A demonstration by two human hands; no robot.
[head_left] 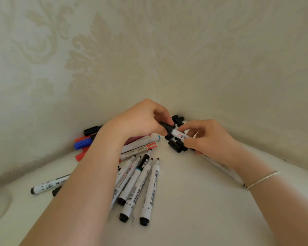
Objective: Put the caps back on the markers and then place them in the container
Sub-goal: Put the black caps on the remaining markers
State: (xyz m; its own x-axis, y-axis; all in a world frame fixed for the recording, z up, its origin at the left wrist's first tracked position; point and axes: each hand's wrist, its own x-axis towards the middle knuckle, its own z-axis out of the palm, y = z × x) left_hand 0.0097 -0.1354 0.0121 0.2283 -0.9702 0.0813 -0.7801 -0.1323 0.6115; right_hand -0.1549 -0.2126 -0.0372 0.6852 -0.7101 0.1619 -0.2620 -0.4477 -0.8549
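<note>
Head view: the left hand point(140, 119) pinches a black cap point(166, 126) at the tip of a white marker point(180, 134), whose barrel the right hand point(208, 137) grips (its far end is hidden). Loose black caps point(177, 146) lie partly covered beneath. Uncapped white markers point(140, 185) fan across the smooth white table point(194, 201), some under the left forearm.
</note>
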